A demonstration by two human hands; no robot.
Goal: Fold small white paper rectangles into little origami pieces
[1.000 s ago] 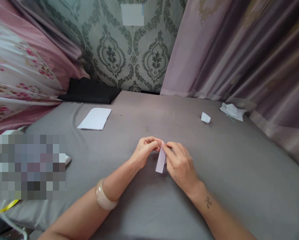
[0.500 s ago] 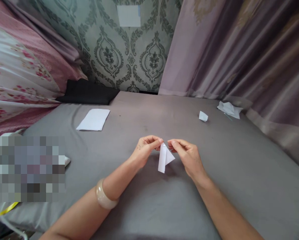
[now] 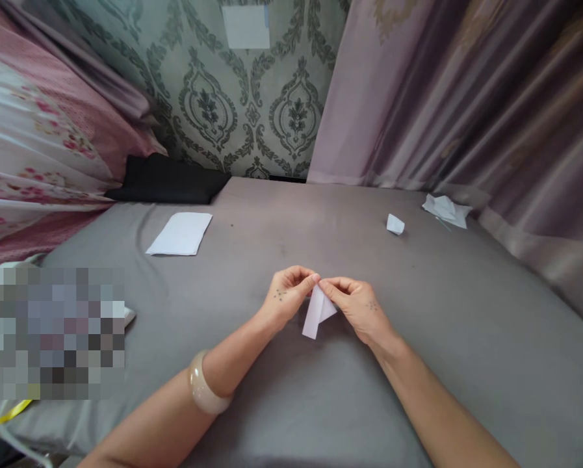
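The folded white paper [image 3: 314, 316] is between my two hands, in the air just above the bed, I think, and it hangs down from my fingers. The grey bed sheet [image 3: 447, 370] covers almost all the view. Behind it there is a green patterned wallpaper [image 3: 252, 110], on the right side a mauve curtain [image 3: 442, 97], and on the left side a pink floral cloth [image 3: 32, 136]. A black cushion [image 3: 167, 180] lies at the far edge of the bed. On the sheet I see a flat white paper sheet [image 3: 179, 234], a crumpled paper [image 3: 446, 211] and, just beside it, a small folded paper piece [image 3: 395, 224]. A pixelated patch hides the things at the left side, so I cannot tell what they are.

My left hand [image 3: 288, 296], with a pale bangle [image 3: 206, 385] on the wrist, is half closed and pinches the top of the paper. My right hand [image 3: 354, 304] is also half closed and holds the paper near the same place. I judge the step in hand is shaping a fold with a pointed flap, and the next move calls for pressing this crease flat and exact.
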